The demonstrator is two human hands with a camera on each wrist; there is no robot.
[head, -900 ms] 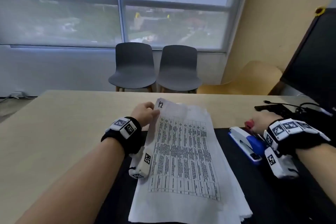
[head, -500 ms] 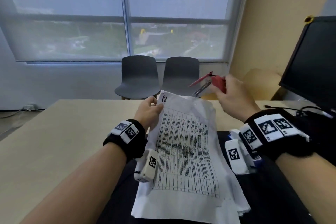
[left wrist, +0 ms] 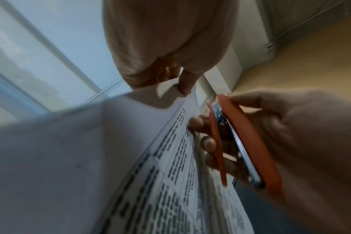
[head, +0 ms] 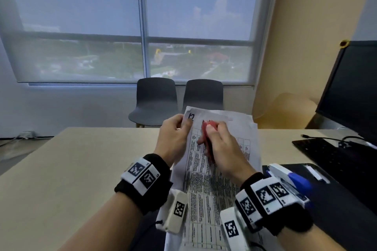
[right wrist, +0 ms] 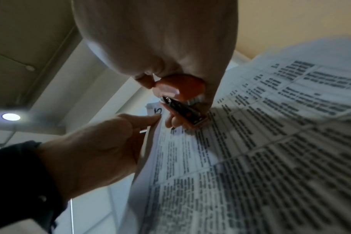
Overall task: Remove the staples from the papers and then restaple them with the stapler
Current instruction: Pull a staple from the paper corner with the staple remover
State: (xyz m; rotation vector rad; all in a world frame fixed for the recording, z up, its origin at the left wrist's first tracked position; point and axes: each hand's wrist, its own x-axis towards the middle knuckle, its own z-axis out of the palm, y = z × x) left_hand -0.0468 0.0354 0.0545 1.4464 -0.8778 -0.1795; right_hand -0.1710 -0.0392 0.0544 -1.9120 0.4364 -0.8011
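From my remote feed: window [head: 142, 26] with half-drawn roller shade filled the back wall, two dark moulded shell chairs [head: 155, 102] under it. Pale matte wooden table [head: 71, 159] ran across the foreground, black desk mat [head: 336, 210] on its right side. Dark monitor [head: 350, 87] stood far right, black keyboard [head: 334, 155] in front of it, cable trailing.

Papers [head: 216, 185], a white stack with printed tables, lay partly on the mat, top end lifted off the table toward the camera. The sheets blocked most of the mat behind them and hid the stapled corner; I couldn't see the staple itself. Handwritten mark sat at the top-left corner.

Stapler [head: 289, 179], white and blue plastic, sat on the mat just right of the papers, half covered by the right wristband.

Left hand [head: 173, 140] pinched the top-left edge of the papers, thumb on the front face. Right hand [head: 222, 146] was clenched around the staple remover [head: 206, 130], red plastic grips with metal inner blades, held against the top sheet just beside the left thumb. Whether the blades were parted, I couldn't tell.
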